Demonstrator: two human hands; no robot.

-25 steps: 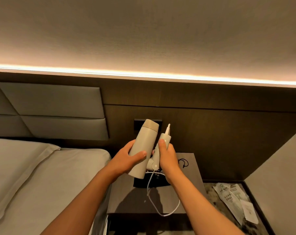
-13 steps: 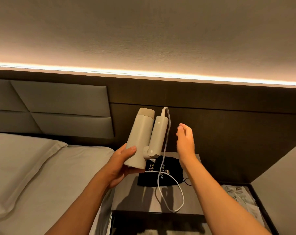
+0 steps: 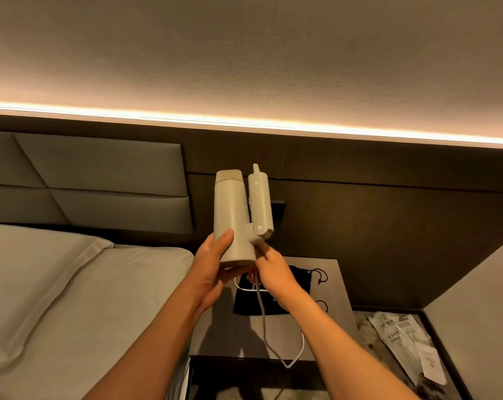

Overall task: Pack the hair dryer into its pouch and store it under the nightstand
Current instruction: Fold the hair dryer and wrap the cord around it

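So since the last frame the right hand (image 3: 269, 265) has come back in from hanging open off to the side. It's now tucked under the hair dryer (image 3: 234, 219), just below the hinge, with the fingers curled around the white cord (image 3: 263, 313) where it drops down. Looks like a loose pinch on the cord, though the fingertips are mostly hidden behind the dryer body, so can't say how tight. The dryer itself also sits straighter now, barrel pointing toward 12 o'clock.

The left hand (image 3: 212, 265) is wrapped around the bottom end of the barrel, thumb across the front, holding the whole thing up in the air in front of the dark wall panel. The handle is folded up alongside the barrel on its 3 o'clock side, cord stub sticking out the top.

The cord trails down from the right hand toward 6 o'clock, loops over the front edge of the desk (image 3: 336, 287) (the nightstand top) and curls back up.

The black pouch (image 3: 296, 287) is lying flat on the desk, right under the hands, drawstrings (image 3: 319, 277) spilling out at its 3 o'clock side. The dryer isn't touching it.

The bed (image 3: 85, 298) is off at 9 o'clock, and some printed papers (image 3: 400, 339) lie on the floor at roughly 4 o'clock.
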